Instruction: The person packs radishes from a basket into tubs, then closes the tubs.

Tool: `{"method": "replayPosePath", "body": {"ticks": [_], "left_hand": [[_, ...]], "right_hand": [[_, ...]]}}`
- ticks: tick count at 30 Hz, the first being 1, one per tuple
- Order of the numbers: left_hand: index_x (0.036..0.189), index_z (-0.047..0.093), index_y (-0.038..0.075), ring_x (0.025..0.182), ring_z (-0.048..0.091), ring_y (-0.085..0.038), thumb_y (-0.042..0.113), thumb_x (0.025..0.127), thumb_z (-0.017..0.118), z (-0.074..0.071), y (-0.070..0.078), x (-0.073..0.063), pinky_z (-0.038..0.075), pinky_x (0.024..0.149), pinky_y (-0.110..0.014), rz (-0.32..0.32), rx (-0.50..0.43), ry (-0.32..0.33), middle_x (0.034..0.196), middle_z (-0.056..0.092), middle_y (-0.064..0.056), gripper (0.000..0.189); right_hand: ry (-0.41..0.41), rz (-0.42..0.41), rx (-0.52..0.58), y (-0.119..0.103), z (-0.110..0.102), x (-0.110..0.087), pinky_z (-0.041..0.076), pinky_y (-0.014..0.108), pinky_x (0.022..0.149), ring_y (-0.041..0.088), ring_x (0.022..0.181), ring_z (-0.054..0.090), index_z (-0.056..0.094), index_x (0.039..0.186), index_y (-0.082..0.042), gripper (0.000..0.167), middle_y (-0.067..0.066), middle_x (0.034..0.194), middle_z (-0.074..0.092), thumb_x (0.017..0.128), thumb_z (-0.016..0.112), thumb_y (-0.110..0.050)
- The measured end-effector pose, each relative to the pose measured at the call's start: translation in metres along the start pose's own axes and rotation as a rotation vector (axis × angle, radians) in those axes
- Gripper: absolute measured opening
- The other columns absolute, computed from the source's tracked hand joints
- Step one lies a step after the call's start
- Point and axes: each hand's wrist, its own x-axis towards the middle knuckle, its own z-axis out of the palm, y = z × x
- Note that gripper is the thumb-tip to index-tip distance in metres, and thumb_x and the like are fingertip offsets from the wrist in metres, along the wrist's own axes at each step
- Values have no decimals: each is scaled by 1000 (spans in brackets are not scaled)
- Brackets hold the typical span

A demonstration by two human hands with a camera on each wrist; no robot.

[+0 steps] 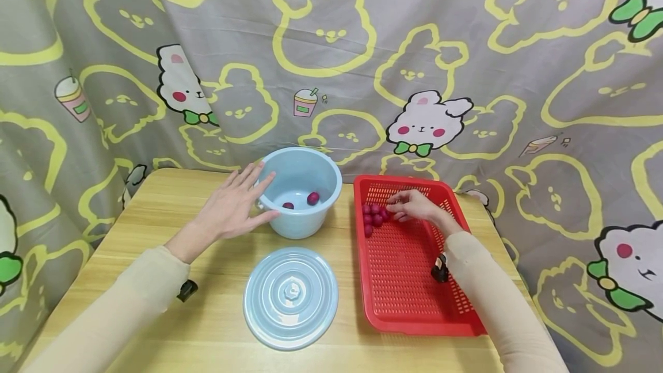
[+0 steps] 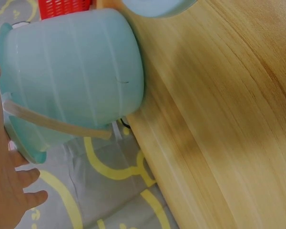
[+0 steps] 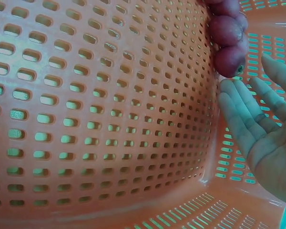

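Note:
A light blue bucket point(image 1: 305, 220) stands at the back of the table with two dark red, plum-like fruits point(image 1: 313, 198) inside. My left hand point(image 1: 233, 203) is at the bucket's left rim, fingers spread and straight; the left wrist view shows the bucket's side and pale handle point(image 2: 57, 123) beside it. Inside the red perforated basket point(image 1: 399, 281), my right hand point(image 1: 414, 206) is at a cluster of several more of these fruits point(image 1: 376, 209) in the far left corner. In the right wrist view its fingertips lie just beside the nearest fruit point(image 3: 229, 62), palm visible and holding nothing.
A round light blue lid point(image 1: 291, 315) with a knob lies flat on the wooden table point(image 1: 207, 315) in front of the bucket, left of the basket. Behind the table hangs a grey patterned curtain point(image 1: 357, 96).

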Motion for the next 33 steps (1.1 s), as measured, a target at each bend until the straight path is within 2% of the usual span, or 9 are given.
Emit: {"method": "replayPosePath", "body": {"ticks": [5, 15, 19, 28, 33], "left_hand": [[169, 27, 15, 164, 22, -43, 70, 99, 53, 0, 0, 1, 24, 131, -64, 0, -4, -2, 178, 15, -19, 92], [168, 30, 13, 162, 25, -44, 70, 99, 54, 0, 0, 1, 25, 131, -64, 4, -2, 7, 178, 16, -19, 92], [167, 31, 13, 162, 25, -44, 70, 99, 54, 0, 0, 1, 26, 131, -64, 4, -1, 10, 178, 17, -19, 92], [168, 29, 14, 163, 25, -44, 70, 99, 54, 2, 0, 0, 26, 131, -64, -1, -1, 8, 178, 16, -19, 92], [168, 28, 14, 163, 25, -43, 70, 99, 53, 2, 0, 0, 25, 131, -64, -5, -8, 4, 178, 16, -18, 93]], "right_hand": [[-2, 8, 2, 2, 3, 2, 65, 48, 94, 27, 97, 76, 60, 138, 8, 45, 16, 109, 75, 103, 69, -19], [-13, 11, 6, 4, 6, 4, 67, 41, 87, 20, 89, 75, 62, 136, 9, 41, 14, 101, 76, 103, 68, -15], [-20, -4, -5, 4, 8, 4, 67, 41, 86, 20, 88, 75, 63, 135, 9, 41, 15, 100, 76, 103, 69, -16], [-25, -31, -12, 7, 10, 4, 67, 37, 82, 19, 85, 75, 64, 130, 10, 36, 7, 95, 76, 102, 68, -12], [-11, -15, -8, 7, 12, 4, 67, 40, 85, 19, 86, 75, 67, 127, 10, 35, 10, 98, 78, 101, 70, -12]]}}
